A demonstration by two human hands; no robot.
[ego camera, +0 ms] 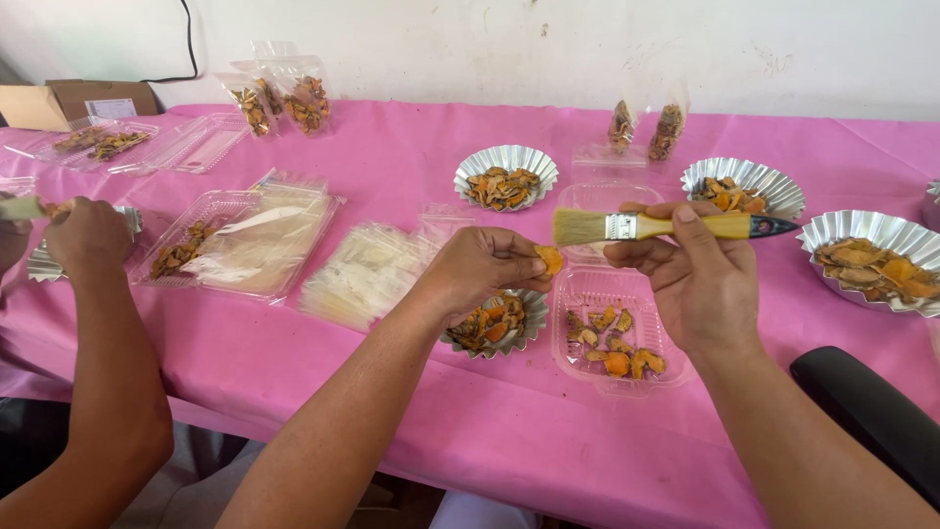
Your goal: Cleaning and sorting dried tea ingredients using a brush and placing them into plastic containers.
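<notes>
Brushing goes best with light strokes: left hand (480, 269) pinches an orange dried slice (550, 260) just above the clear plastic tray (612, 338); right hand (700, 279) closes on a yellow-handled brush (646, 226), bristles touching the slice.

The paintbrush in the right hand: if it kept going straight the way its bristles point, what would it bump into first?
The right hand holds the paintbrush level, bristles pointing toward the left hand. First in line seems to be the orange slice pinched in that hand's fingertips, though the bristles sit slightly higher and depth is unclear.
</notes>
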